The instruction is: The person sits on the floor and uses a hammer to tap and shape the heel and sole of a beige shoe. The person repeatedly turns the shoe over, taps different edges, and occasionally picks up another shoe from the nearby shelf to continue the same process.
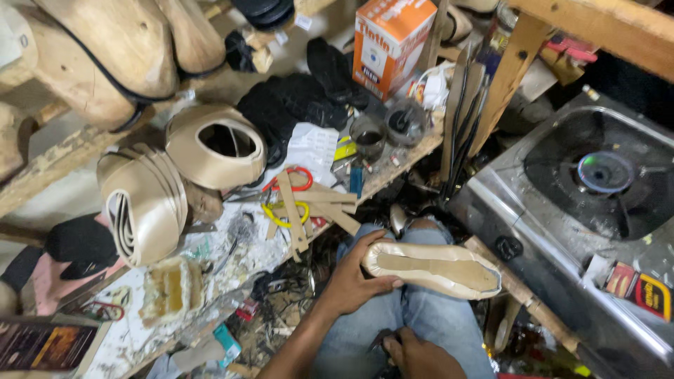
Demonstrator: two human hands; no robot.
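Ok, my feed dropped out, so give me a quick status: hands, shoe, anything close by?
Left hand grips satin pointe shoe, sole up, over knee. Right hand low at lap, grip unclear. Cluttered workbench beside left arm; gas stove opposite.

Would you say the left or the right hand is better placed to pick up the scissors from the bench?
Probably the left hand: it grips the satin shoe just below the scissors, while the right hand rests low on the lap.

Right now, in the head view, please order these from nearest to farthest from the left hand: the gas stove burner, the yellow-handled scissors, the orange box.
From the left hand:
1. Yellow-handled scissors, on the workbench just up-left.
2. Orange box, at the bench's far end, top centre.
3. Gas stove burner, far right.
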